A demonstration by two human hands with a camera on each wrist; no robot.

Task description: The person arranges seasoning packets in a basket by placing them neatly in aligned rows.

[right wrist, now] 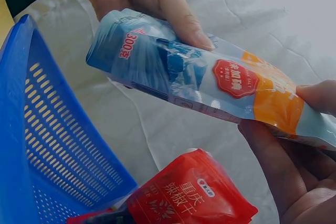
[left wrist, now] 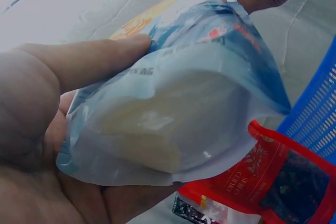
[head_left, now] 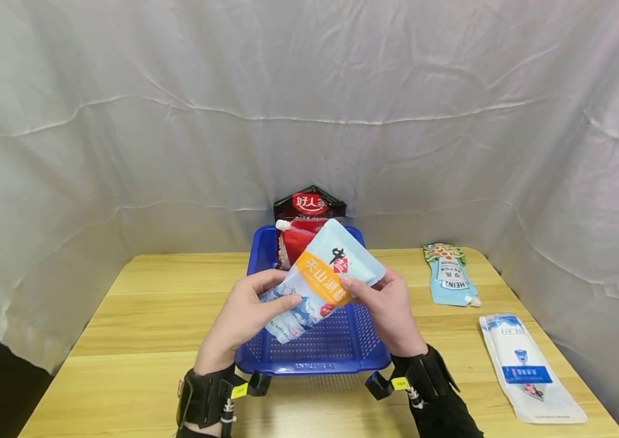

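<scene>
Both hands hold one salt pouch [head_left: 320, 280] in the air above the blue perforated basket [head_left: 337, 353], which sits at the middle of the wooden table [head_left: 140, 340], close to its back edge. The pouch is pale blue with an orange band and a mountain picture, and it tilts so that its top end points up and toward the back right.

The left hand [head_left: 241, 319] grips the lower end of the pouch: its thumb lies across the printed front and its fingers curl under the back, as the left wrist view shows, with the white contents visible through the pouch's clear bottom. The right hand [head_left: 388, 310] pinches the upper end, thumb on the orange band and fingers curled behind it. Each wrist wears a black strap with a camera mount.

Inside the basket, at its back wall, stands a red chili pouch [head_left: 301, 240] with a white spout cap; it lies just under the salt pouch in the right wrist view. A dark red-and-black bag [head_left: 309, 204] stands upright just behind it; whether it is inside the basket cannot be told.

On the table's right side, a Heinz sauce pouch [head_left: 449, 277] lies flat near the back right corner, and a white and blue pouch [head_left: 528, 368] lies flat along the right edge, nearer the front. Creased white cloth [head_left: 309, 103] hangs behind and beside the table.
</scene>
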